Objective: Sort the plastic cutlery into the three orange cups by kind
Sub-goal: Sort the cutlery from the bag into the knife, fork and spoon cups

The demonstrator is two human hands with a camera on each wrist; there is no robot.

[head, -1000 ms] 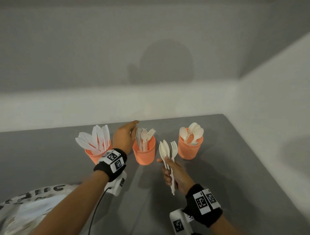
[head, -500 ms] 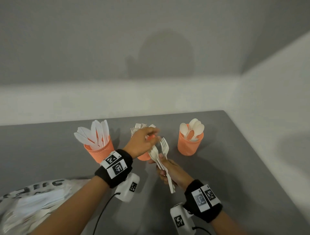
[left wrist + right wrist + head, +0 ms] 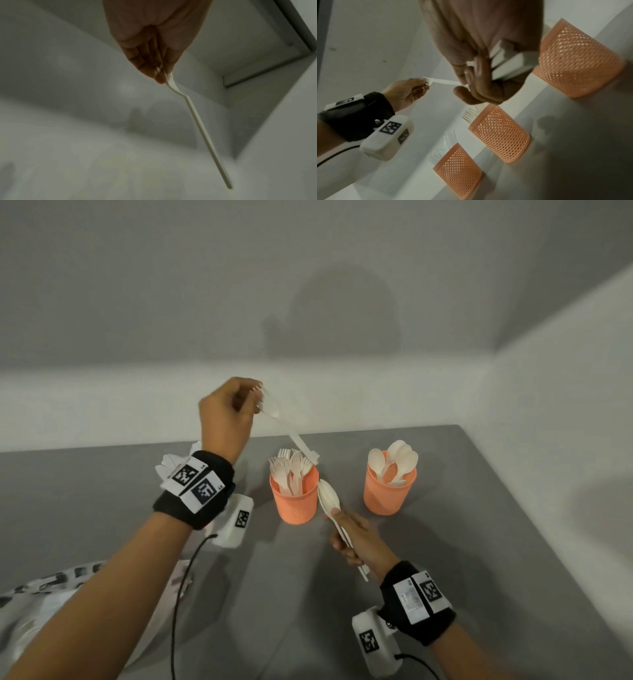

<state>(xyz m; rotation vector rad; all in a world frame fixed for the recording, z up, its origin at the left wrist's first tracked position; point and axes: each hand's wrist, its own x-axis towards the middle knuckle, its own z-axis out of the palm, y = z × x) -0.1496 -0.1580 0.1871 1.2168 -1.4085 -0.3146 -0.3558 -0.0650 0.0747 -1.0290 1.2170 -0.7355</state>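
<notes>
Three orange mesh cups stand on the grey table. The middle cup holds forks and the right cup holds spoons. The left cup is hidden behind my left wrist in the head view, where only its knives show. My left hand is raised and pinches a white fork by its tines. The fork's handle slants down over the middle cup. My right hand grips white spoons by their handles, just right of the middle cup. The left wrist view shows the same fork hanging from my fingertips.
A crumpled white plastic bag lies at the near left under my left arm. A pale wall runs close behind the cups. The table's right edge borders a white surface.
My left hand has taken the fork out of the right hand's bundle and lifted it above the middle cup. The right hand now holds only spoons, a little lower.
</notes>
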